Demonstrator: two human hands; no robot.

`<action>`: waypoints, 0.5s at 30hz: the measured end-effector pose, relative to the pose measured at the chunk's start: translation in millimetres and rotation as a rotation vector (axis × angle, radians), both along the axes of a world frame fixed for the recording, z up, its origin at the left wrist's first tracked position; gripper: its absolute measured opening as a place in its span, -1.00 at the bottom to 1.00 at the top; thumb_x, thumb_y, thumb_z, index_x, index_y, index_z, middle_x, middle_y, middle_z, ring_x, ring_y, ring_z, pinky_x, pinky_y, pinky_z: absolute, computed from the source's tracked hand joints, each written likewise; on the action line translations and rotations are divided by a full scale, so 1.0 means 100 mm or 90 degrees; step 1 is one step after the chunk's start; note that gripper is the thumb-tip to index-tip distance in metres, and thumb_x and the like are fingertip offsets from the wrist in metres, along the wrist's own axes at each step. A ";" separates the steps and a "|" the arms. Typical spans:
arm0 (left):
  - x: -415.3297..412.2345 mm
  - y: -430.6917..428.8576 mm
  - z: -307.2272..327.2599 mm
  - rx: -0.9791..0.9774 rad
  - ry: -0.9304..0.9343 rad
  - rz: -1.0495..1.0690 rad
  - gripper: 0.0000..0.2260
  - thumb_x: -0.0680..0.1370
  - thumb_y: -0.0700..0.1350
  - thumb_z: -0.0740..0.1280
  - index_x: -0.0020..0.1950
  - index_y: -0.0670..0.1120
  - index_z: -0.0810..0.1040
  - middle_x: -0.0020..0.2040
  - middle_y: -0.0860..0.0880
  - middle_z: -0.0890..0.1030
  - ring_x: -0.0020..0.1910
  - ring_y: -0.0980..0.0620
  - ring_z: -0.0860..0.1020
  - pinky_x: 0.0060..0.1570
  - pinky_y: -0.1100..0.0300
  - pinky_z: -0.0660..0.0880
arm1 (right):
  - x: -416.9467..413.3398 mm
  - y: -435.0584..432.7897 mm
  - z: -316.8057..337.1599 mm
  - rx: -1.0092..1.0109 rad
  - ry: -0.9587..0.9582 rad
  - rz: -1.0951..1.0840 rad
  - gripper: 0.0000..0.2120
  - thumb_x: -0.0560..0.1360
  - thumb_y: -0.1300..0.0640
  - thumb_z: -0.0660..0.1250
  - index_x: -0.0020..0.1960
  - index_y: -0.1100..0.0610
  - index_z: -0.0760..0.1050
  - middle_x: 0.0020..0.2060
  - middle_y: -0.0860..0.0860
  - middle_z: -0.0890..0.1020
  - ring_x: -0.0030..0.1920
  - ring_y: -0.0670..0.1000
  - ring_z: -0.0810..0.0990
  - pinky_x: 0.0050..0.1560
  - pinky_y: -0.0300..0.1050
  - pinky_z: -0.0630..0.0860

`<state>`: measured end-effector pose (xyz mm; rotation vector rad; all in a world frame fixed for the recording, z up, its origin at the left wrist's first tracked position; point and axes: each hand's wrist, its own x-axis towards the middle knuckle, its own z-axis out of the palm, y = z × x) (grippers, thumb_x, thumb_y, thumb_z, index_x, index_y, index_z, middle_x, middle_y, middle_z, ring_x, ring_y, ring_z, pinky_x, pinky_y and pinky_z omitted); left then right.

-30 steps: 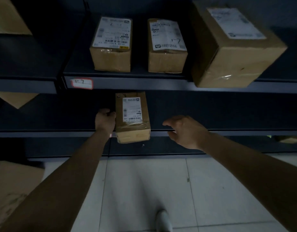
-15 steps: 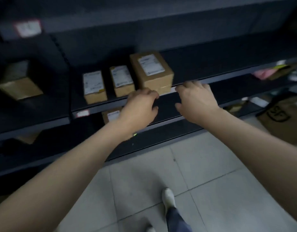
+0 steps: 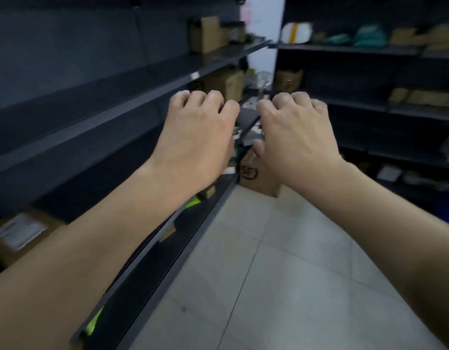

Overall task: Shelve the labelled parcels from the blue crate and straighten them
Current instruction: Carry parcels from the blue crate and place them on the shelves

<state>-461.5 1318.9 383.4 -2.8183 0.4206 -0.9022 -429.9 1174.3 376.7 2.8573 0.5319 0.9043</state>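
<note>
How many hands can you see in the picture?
2. The left hand is raised beside the dark shelves, the right hand next to it over the floor. Both hold nothing.

Bare forearms (image 3: pixel 97 248); left hand (image 3: pixel 195 140), right hand (image 3: pixel 295 140), knuckles prominent.
</note>
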 end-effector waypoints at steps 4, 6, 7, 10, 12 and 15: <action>0.46 -1.06 0.18 0.027 -0.038 -0.099 -0.60 0.48 0.01 0.34 0.28 -0.09 0.45 0.21 -0.16 0.53 0.22 -0.19 0.46 0.28 -0.10 0.26 | 0.18 -1.08 0.12 0.020 -0.030 -0.095 -0.60 0.51 0.01 0.30 0.30 0.13 0.39 0.19 0.14 0.51 0.24 0.21 0.42 0.18 0.10 0.34; 0.70 -1.62 0.23 0.033 -0.049 -0.145 -0.56 0.47 0.03 0.34 0.30 -0.09 0.44 0.21 -0.16 0.52 0.21 -0.20 0.46 0.27 -0.11 0.27 | 0.29 -1.63 0.16 0.029 -0.033 -0.148 -0.58 0.52 0.01 0.30 0.33 0.13 0.38 0.21 0.14 0.50 0.25 0.21 0.42 0.21 0.10 0.33; 0.81 -1.91 0.24 0.032 -0.047 -0.166 -0.56 0.46 0.03 0.34 0.30 -0.10 0.43 0.21 -0.17 0.52 0.21 -0.20 0.46 0.26 -0.12 0.28 | 0.34 -1.91 0.17 0.031 -0.029 -0.175 -0.56 0.52 0.00 0.29 0.34 0.14 0.37 0.22 0.14 0.50 0.26 0.21 0.41 0.22 0.11 0.32; 1.14 -2.75 0.24 0.015 -0.045 -0.229 -0.56 0.46 0.02 0.34 0.29 -0.12 0.44 0.19 -0.18 0.53 0.20 -0.21 0.46 0.24 -0.12 0.29 | 0.48 -2.72 0.19 0.041 -0.020 -0.241 -0.54 0.52 -0.03 0.29 0.35 0.14 0.36 0.24 0.15 0.49 0.28 0.20 0.40 0.25 0.11 0.31; 1.32 -3.22 0.21 0.001 -0.042 -0.277 -0.57 0.47 0.02 0.35 0.28 -0.12 0.45 0.18 -0.17 0.53 0.19 -0.21 0.47 0.24 -0.12 0.29 | 0.55 -3.15 0.18 0.052 -0.002 -0.286 -0.54 0.51 -0.03 0.30 0.34 0.13 0.36 0.24 0.14 0.49 0.29 0.19 0.39 0.27 0.11 0.29; 1.59 -4.00 0.13 -0.013 -0.014 -0.366 -0.59 0.49 0.00 0.34 0.29 -0.13 0.46 0.19 -0.16 0.53 0.20 -0.20 0.46 0.25 -0.10 0.29 | 0.66 -3.84 0.15 0.061 0.032 -0.378 -0.56 0.52 -0.04 0.29 0.33 0.12 0.36 0.24 0.14 0.48 0.29 0.19 0.38 0.28 0.10 0.29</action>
